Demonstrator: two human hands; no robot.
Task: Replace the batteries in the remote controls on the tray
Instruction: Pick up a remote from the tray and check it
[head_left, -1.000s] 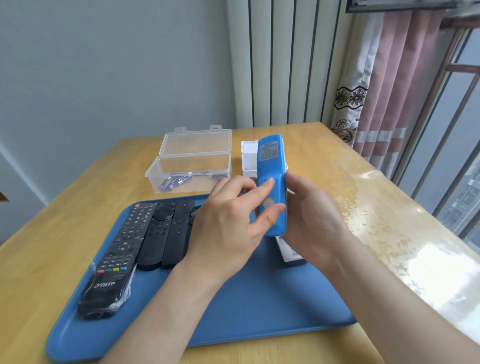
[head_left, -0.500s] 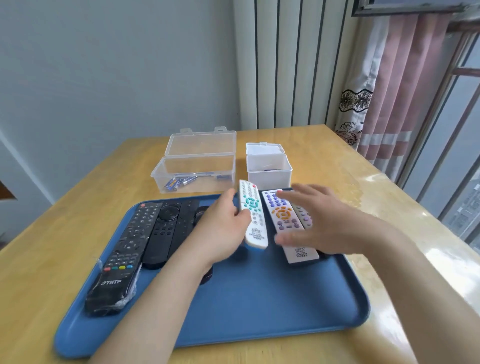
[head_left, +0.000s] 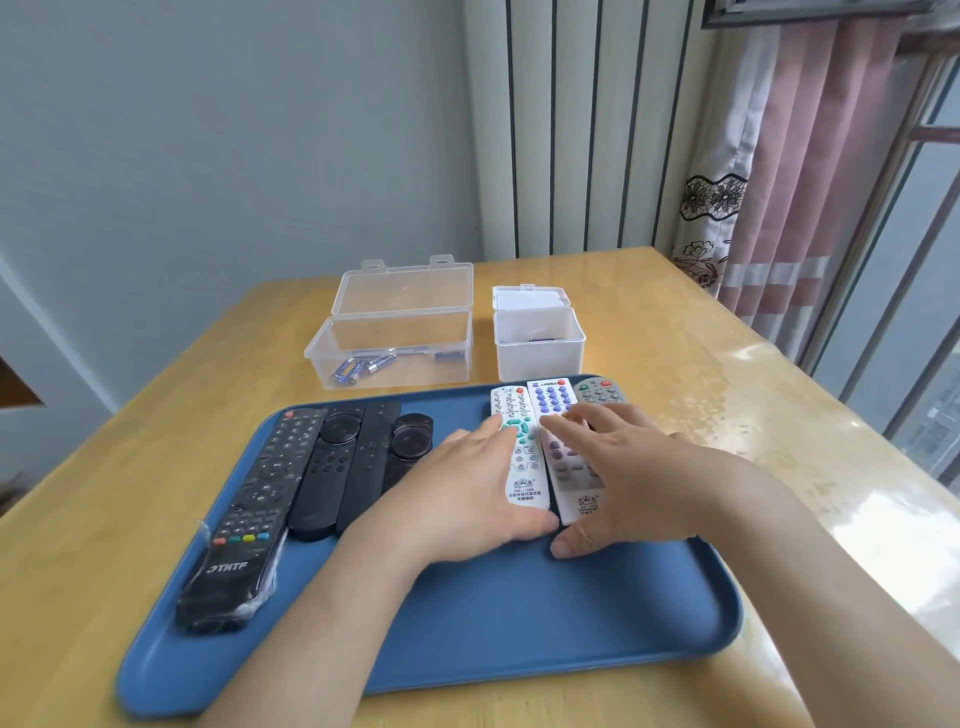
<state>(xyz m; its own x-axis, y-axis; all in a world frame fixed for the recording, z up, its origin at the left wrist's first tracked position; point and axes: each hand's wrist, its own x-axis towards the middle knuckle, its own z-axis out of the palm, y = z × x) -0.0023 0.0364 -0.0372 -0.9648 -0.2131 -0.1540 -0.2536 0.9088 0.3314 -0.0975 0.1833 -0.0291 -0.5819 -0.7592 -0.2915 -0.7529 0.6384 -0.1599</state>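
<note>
A blue tray (head_left: 467, 639) filled the lower centre of the frame on a wooden table (head_left: 104, 493). At the tray's upper right lay three remotes side by side: a white remote with green buttons (head_left: 523, 467), a white remote with blue buttons (head_left: 551, 399) and a grey remote (head_left: 602, 392). The left hand (head_left: 462, 499) lay flat against the green-buttoned one, fingers straight and released, thumb at its near end. The right hand (head_left: 639, 478) rested spread over the blue-buttoned one, fingers loose, grasping nothing. Four black remotes (head_left: 322, 467) lay at the tray's left. Above the tray, at mid-frame, stood a clear box (head_left: 395, 322) holding batteries (head_left: 363, 366) and a white box (head_left: 537, 348).
</note>
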